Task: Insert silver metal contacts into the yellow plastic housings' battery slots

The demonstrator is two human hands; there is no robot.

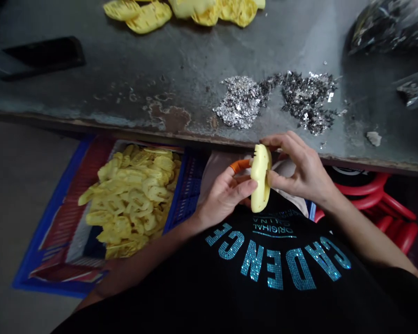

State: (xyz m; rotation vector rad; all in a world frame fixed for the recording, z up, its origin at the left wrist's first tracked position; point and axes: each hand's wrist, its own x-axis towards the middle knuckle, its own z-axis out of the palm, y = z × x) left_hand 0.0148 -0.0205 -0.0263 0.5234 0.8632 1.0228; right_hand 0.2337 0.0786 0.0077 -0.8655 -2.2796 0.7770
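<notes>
Under the edge of the counter (101, 79), the right hand (304, 174) has its fingers gripping a pale yellow fruit piece (260, 178); the left hand (221, 197) closes on an orange handle (239, 165).

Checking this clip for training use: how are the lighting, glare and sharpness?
Head view: light is dim but even, with soft shadows; the left hand, right hand and pale yellow fruit piece look sharp. Silver flakes and shirt lettering glint in that view, and the worn metal table top shows a dull sheen. Its edge bows slightly, likely lens distortion.
</notes>
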